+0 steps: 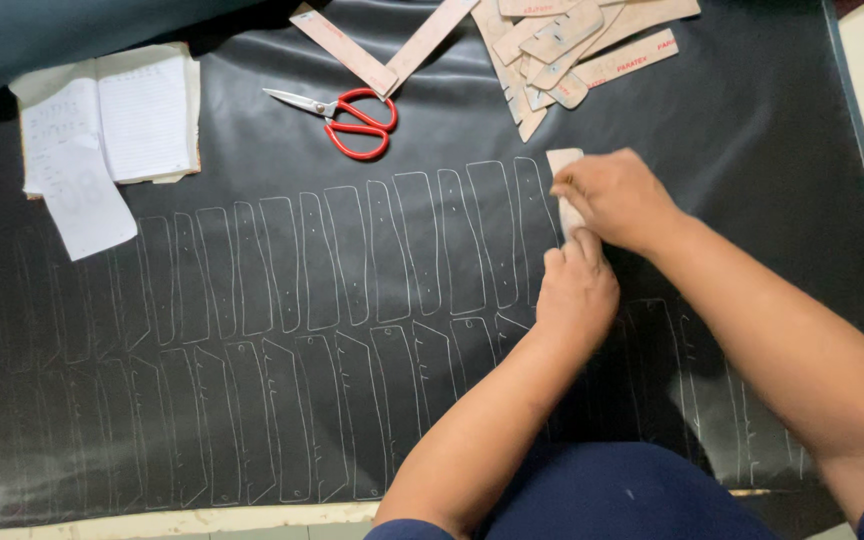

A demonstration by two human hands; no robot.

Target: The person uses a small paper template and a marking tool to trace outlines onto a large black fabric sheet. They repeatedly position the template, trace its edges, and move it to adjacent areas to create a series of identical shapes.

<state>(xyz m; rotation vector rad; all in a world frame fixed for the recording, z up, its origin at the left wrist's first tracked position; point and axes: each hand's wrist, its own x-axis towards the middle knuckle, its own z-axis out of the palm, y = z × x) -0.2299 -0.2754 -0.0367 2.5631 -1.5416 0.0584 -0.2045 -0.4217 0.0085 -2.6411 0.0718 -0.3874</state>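
A black leather sheet (252,150) covers the table, with two rows of narrow strap shapes (352,260) traced on it in silver lines. A tan cardboard template (563,162) lies upright at the right end of the upper row. My left hand (577,290) presses down on the template's lower part. My right hand (617,198) is closed over its upper part, fingers pinched at the template's left edge; whether it holds a marker is hidden.
Red-handled scissors (347,118) lie at the top centre. A pile of tan cardboard templates (562,45) sits at the top right, two long ones (347,50) beside it. An open notebook with loose paper (102,125) rests at the top left. The table's edge runs along the bottom.
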